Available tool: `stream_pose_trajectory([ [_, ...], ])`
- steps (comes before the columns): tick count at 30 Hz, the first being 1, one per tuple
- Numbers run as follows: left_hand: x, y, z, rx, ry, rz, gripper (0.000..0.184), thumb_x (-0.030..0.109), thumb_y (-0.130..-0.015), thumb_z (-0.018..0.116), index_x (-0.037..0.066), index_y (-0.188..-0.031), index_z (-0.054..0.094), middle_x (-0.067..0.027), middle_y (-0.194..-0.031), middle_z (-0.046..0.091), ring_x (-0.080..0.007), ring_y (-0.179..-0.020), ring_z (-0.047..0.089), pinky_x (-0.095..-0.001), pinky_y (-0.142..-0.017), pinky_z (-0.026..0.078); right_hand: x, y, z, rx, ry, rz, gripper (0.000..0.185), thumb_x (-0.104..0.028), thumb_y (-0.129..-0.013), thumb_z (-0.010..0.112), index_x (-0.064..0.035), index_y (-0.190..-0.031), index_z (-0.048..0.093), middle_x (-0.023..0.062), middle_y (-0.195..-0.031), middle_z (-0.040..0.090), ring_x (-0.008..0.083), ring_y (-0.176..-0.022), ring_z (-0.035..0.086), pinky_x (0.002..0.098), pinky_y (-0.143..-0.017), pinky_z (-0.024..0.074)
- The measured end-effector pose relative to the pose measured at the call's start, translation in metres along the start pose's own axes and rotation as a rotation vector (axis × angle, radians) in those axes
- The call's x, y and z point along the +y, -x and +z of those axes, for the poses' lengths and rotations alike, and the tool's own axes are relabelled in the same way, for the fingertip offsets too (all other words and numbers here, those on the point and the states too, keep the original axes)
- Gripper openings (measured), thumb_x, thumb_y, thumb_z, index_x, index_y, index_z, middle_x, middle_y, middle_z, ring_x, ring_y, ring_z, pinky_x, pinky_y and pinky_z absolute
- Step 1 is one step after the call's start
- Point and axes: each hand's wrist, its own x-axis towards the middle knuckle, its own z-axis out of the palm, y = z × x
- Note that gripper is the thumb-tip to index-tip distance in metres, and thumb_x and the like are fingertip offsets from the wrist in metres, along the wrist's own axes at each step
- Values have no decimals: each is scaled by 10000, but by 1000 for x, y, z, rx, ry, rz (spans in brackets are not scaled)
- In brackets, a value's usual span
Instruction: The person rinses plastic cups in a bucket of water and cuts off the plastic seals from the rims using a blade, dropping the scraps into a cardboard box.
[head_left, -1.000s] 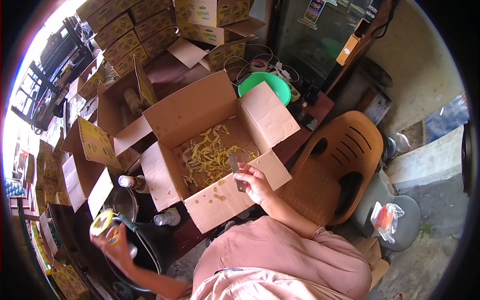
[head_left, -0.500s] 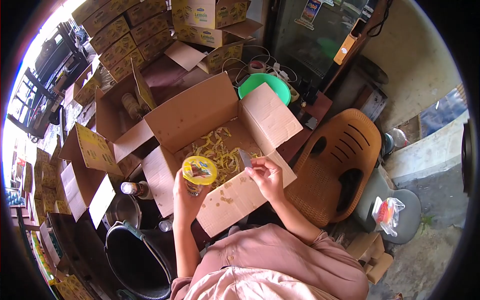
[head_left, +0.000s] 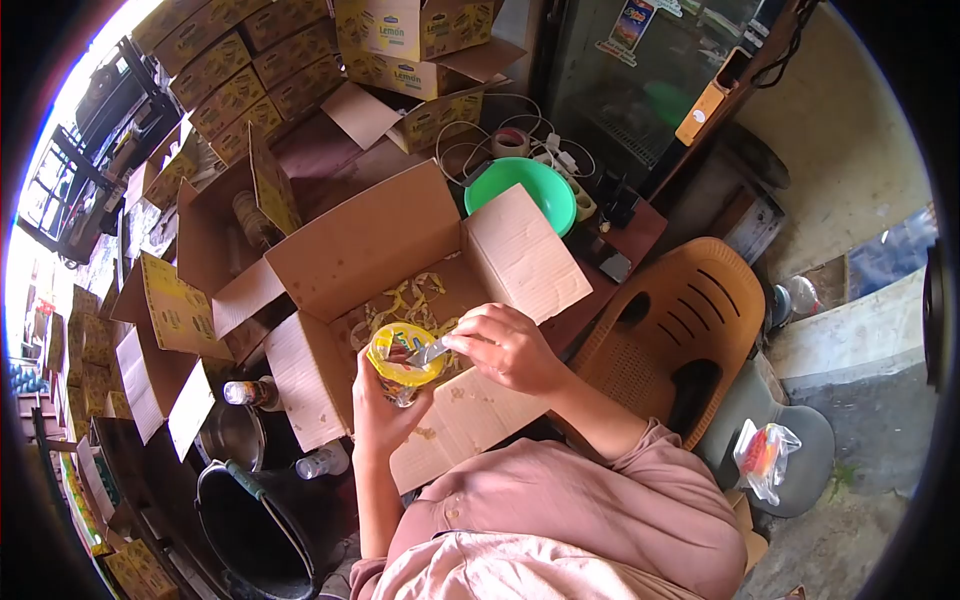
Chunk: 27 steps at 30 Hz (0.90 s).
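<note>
My left hand (head_left: 388,418) is wrapped round a clear plastic cup (head_left: 404,394) topped with a printed yellow film lid (head_left: 405,366). The cup is tilted, its lid facing up toward me. In my right hand (head_left: 505,347) a small flat grey blade (head_left: 430,352) is pinched, its handle, if any, hidden by the fingers. The blade lies against the right side of the lid. Below both hands stands an open cardboard box (head_left: 365,235) with curled yellow film strips (head_left: 420,287) on its bottom.
A green basin (head_left: 522,192) sits behind the box, near a tape roll (head_left: 510,143) and a power strip (head_left: 565,170). To the right is a brown plastic chair (head_left: 670,340). A black bucket (head_left: 255,530) and a bottle (head_left: 250,393) are at the left. Lemon cartons (head_left: 380,30) are stacked behind.
My right hand has moved left and brought the blade from beside the cup onto its lid. The cup has tipped slightly, and the head view has shifted a little.
</note>
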Motion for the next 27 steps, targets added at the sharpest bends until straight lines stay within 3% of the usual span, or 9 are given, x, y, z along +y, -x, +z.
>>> stream_pose_trajectory([
  [5,13,-9,11,59,-97,-4,571,50,-613,735,5,-1087,421,-116,-932,609,-221,-814,612,-317,-751,481,16,-4,-3,9,-5,-81,252,-52,-667,611,-63,-917,644,47,-887,584,217,-844,568,328,-744,487],
  [11,26,-7,8,57,-21,-31,609,58,-608,755,6,-1111,416,-109,-952,604,-208,-846,607,-308,-765,478,19,-23,-23,-15,36,-213,235,-88,-661,606,-33,-888,632,56,-903,589,212,-903,566,322,-782,473],
  [20,28,6,-6,148,-119,65,671,90,-569,775,16,-1127,411,-164,-1023,551,-326,-907,576,-353,-767,478,-1,-37,-30,7,57,-336,191,-88,-640,672,-68,-831,672,9,-835,602,167,-804,589,293,-682,504],
  [27,35,22,-12,88,61,90,773,132,-586,792,19,-1193,327,-187,-1018,544,-319,-928,569,-361,-790,466,-8,-52,-27,62,67,-464,190,-84,-652,654,-61,-840,662,25,-868,599,155,-848,584,289,-731,502],
])
